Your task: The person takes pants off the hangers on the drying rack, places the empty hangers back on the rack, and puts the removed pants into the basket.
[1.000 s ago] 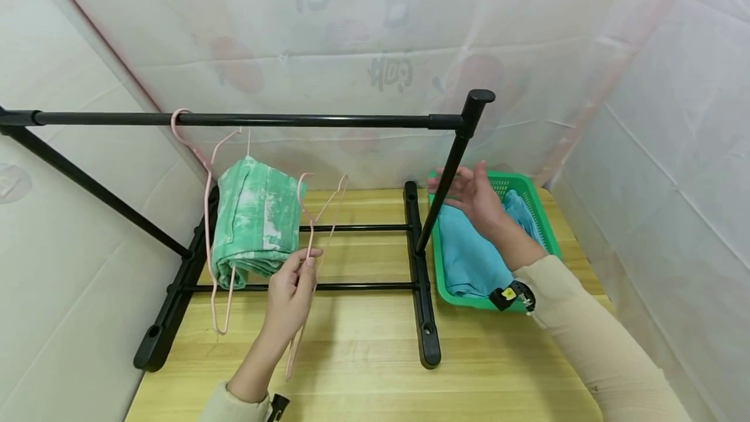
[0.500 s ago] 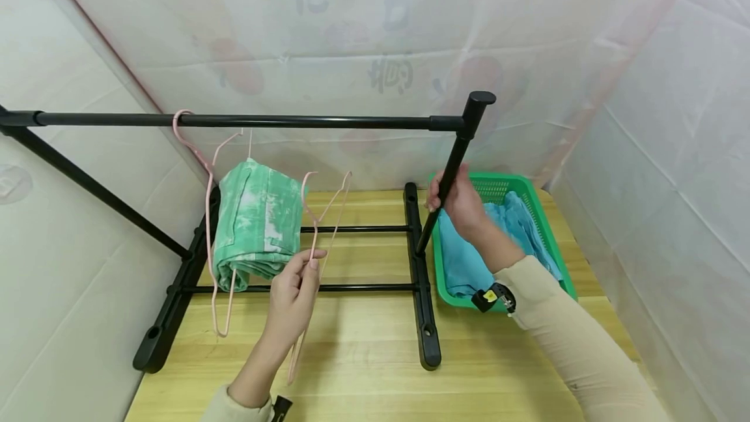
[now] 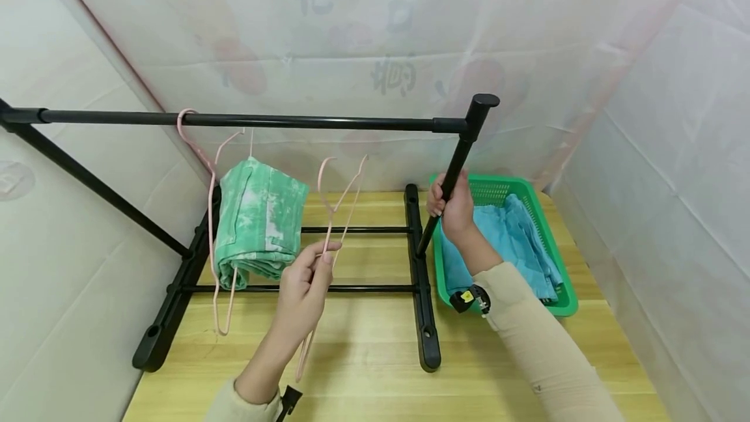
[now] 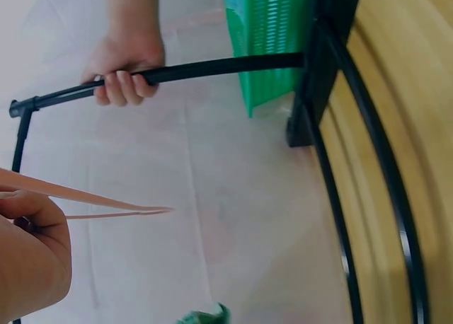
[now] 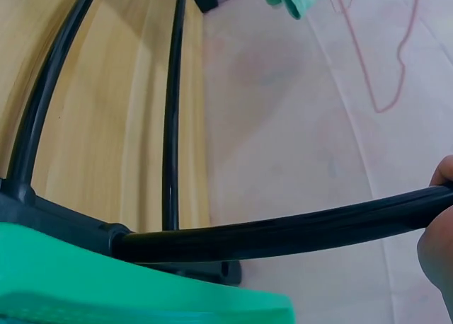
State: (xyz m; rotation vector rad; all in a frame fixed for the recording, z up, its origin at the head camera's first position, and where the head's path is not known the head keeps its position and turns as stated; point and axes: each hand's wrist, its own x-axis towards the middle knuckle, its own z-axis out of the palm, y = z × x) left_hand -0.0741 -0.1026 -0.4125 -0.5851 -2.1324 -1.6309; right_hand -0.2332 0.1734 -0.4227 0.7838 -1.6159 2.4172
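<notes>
At the middle of the head view my left hand (image 3: 301,288) pinches a pink clothes hanger (image 3: 332,210) between thumb and fingers, its hook pointing up below the rail. The left wrist view shows this hanger (image 4: 92,197) edge-on. My right hand (image 3: 459,213) grips the slanted right post (image 3: 459,155) of a black clothes rack, fingers curled round it; the right wrist view shows the post (image 5: 283,233) running into that hand. On the rack's rail (image 3: 316,121), at left, hangs another pink hanger (image 3: 211,233). Beside it a green-and-white folded garment (image 3: 258,220) hangs.
A green basket (image 3: 530,194) holding blue cloth (image 3: 515,239) stands right of the rack, partly behind my right arm. The rack's black feet (image 3: 430,344) and crossbars (image 3: 375,288) sit low over the wooden table (image 3: 375,357). White sheeting (image 3: 527,18) encloses the back and sides.
My right hand has moved left from over the basket and closed round the rack's post. My left hand has shifted right and slightly up with the hanger.
</notes>
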